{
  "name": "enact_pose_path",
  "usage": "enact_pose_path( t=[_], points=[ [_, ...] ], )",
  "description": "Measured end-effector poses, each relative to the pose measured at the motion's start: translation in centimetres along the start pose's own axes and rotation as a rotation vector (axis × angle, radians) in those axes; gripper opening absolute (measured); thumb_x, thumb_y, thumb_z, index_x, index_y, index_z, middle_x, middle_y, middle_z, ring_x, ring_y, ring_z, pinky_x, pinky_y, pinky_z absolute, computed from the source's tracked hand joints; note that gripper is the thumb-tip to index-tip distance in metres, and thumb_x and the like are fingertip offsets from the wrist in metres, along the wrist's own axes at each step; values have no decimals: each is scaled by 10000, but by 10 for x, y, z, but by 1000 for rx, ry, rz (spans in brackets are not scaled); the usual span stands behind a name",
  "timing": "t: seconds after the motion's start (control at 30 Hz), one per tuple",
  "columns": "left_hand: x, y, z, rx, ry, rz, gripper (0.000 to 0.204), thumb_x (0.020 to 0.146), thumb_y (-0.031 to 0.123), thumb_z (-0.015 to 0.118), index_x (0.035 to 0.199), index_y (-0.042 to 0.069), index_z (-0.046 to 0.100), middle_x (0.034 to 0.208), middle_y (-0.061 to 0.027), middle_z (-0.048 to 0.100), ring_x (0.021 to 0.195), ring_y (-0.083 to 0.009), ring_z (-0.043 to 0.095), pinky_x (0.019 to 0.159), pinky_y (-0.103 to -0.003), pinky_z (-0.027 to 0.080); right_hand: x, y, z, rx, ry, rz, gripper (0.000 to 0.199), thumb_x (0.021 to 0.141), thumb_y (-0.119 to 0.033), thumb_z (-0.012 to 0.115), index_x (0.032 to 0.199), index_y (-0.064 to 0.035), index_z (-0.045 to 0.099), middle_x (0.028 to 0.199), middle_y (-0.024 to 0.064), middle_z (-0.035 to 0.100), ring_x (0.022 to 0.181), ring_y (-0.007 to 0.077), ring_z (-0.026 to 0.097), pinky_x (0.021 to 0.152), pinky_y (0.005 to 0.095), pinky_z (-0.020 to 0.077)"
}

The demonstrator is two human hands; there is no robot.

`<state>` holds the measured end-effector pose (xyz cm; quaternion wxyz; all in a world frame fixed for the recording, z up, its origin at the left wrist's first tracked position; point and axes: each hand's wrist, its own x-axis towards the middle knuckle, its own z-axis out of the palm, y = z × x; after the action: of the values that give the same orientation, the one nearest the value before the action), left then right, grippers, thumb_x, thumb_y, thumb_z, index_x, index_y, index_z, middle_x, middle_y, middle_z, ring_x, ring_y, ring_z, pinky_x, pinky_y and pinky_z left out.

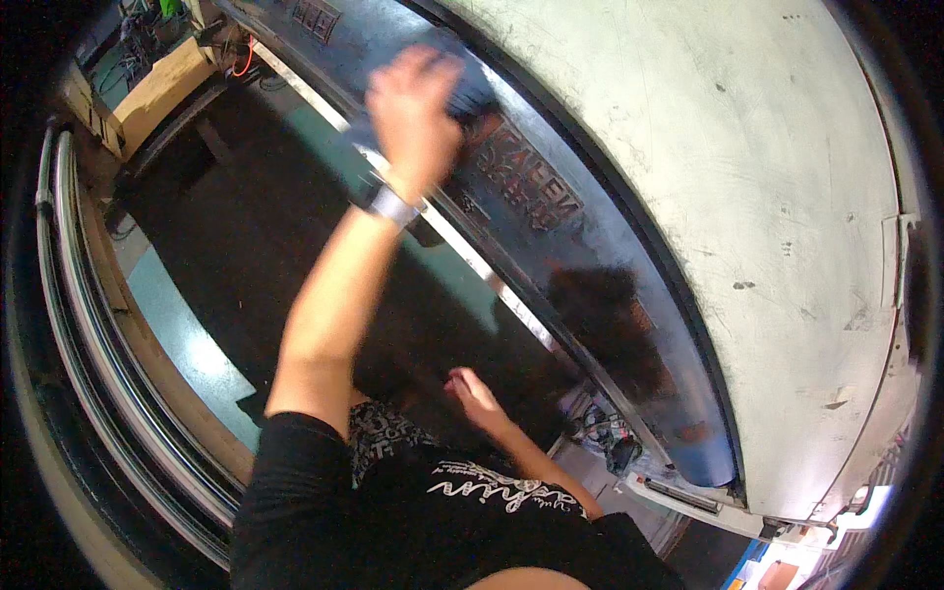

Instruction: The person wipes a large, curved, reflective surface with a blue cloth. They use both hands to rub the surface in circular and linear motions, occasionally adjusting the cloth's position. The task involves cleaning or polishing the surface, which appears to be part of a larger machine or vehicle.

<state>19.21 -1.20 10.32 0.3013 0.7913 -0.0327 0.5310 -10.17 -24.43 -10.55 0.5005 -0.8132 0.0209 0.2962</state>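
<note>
My left hand (413,108) is raised and blurred. It presses a blue cloth (472,88) against a dark glossy curved panel (590,295) that has raised lettering. A silver band (393,206) sits on that wrist. My right hand (472,388) hangs low in front of my black shirt, near the panel's lower edge. Its fingers are loosely apart and nothing shows in it. A dull smeared patch (610,324) marks the panel below the lettering.
A scuffed white surface (787,197) borders the dark panel on the right. Curved metal rails (79,315) run down the left. A wooden bench with cables (157,79) stands at the top left. Loose cables (605,433) lie at the panel's lower end. The floor is dark with teal patches (187,334).
</note>
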Motion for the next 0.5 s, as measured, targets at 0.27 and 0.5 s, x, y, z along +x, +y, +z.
enact_pose_path(
  t=[0.27, 0.5],
  points=[
    [-26, 59, -16, 129, -834, 463, 129, 707, 197, 581, 829, 176, 617, 1018, -21, 598, 771, -205, 565, 612, -357, 416, -17, 9, 10, 131, -43, 33, 324, 959, -232, 436, 1195, -12, 451, 973, 118, 624, 920, 203, 605, 830, 311, 462],
    [-49, 42, 2, -88, -70, -41, 287, 611, 19, 567, 870, 127, 627, 1090, -66, 560, 910, -270, 487, 677, -420, 348, -27, 28, 6, 23, -63, 162, 334, 949, -231, 463, 1201, -12, 443, 976, 121, 621, 924, 183, 597, 829, 302, 459]
  ],
)
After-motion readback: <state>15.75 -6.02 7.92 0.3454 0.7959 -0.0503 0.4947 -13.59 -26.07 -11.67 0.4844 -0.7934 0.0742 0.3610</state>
